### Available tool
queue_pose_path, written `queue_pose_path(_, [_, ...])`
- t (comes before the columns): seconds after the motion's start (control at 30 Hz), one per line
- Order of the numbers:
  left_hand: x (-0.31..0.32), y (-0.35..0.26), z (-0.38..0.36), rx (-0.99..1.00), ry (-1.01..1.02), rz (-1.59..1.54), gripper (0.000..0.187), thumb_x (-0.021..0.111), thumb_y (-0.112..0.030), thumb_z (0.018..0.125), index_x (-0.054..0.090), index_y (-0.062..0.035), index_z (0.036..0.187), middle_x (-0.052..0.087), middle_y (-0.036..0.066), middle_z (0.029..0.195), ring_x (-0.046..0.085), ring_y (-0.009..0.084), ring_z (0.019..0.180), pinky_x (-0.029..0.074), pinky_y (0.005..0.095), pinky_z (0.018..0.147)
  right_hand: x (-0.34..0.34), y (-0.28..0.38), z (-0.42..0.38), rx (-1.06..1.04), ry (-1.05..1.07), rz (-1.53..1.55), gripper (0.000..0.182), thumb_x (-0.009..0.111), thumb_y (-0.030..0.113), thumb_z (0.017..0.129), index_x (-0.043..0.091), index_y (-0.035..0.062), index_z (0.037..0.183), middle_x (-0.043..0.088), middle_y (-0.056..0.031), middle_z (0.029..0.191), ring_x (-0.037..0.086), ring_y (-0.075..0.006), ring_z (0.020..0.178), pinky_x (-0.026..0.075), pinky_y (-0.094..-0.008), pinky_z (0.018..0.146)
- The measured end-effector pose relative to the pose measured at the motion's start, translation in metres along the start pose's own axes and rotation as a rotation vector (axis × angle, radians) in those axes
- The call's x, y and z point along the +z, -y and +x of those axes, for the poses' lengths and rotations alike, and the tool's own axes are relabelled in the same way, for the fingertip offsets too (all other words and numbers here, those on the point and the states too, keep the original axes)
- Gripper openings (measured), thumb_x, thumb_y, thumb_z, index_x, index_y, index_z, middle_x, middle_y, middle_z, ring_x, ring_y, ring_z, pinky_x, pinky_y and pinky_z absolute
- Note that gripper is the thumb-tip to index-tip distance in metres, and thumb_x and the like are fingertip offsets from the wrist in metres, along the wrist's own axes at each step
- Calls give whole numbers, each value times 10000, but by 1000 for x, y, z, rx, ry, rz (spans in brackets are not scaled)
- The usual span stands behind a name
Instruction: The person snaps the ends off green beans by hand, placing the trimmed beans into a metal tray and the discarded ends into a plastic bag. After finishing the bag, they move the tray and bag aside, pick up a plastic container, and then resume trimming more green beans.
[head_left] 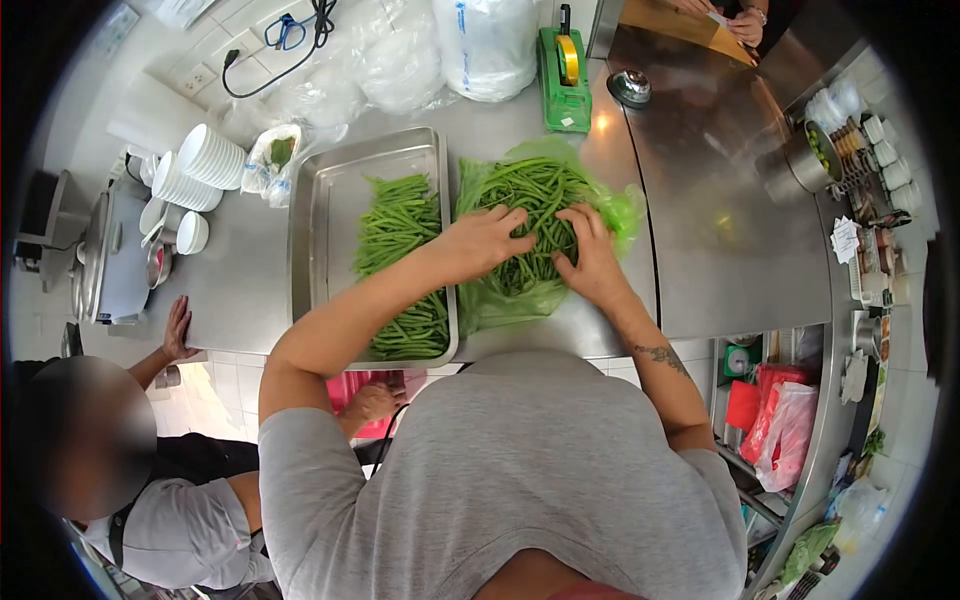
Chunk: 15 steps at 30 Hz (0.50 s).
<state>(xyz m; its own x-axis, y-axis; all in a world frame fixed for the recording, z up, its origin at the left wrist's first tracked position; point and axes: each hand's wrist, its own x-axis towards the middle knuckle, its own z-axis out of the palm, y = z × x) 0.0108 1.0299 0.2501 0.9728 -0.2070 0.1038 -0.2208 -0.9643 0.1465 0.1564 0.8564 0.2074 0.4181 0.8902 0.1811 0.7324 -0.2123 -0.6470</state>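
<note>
A heap of long green beans (535, 200) lies on an opened green plastic bag (515, 308) on the steel counter. My left hand (487, 240) is at the heap's left side, its fingers curled into the beans. On the right side, my right hand (592, 258) has its bent fingers and thumb closed around some beans, beside the crumpled bag edge. How many beans each hand holds is hidden. To the left stands a shallow metal tray (325, 215) with more green beans (400, 220) laid roughly side by side in its right half. My left forearm crosses over the tray.
A green tape dispenser (565, 85) and a call bell (630, 88) stand behind the bag. Stacked white bowls (210, 158) are at the left. A co-worker (190, 510) stands at my left, one hand on the counter edge. Another person's hands (745, 25) show at the top right.
</note>
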Motion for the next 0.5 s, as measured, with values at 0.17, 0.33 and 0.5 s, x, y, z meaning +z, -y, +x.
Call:
queue_pose_path(0.17, [14, 8, 19, 64, -55, 45, 373, 602, 16, 670, 598, -95, 1026, 473, 92, 1100, 510, 268, 994, 480, 360, 814, -25, -28, 6, 7, 192, 8, 593, 648, 102, 722, 428, 151, 1271, 417, -135, 1319, 354, -325, 1282, 208, -576, 1043])
queue_pose_path(0.33, [-21, 2, 25, -148, -205, -468, 251, 606, 48, 748, 611, -33, 986, 496, 90, 1053, 556, 275, 917, 484, 357, 800, -40, -32, 3, -59, 181, 105, 643, 639, 75, 737, 400, 115, 1332, 474, -135, 1307, 388, -327, 1261, 258, -498, 1065])
queue_pose_path(0.5, [-34, 4, 23, -190, -367, -672, 176, 621, -62, 859, 598, -2, 1023, 520, 59, 902, 524, 146, 790, 418, 256, 689, -42, 13, 7, -102, 105, 509, 538, 620, 94, 803, 439, 72, 1310, 489, -145, 1294, 425, -266, 1236, 328, -368, 1031])
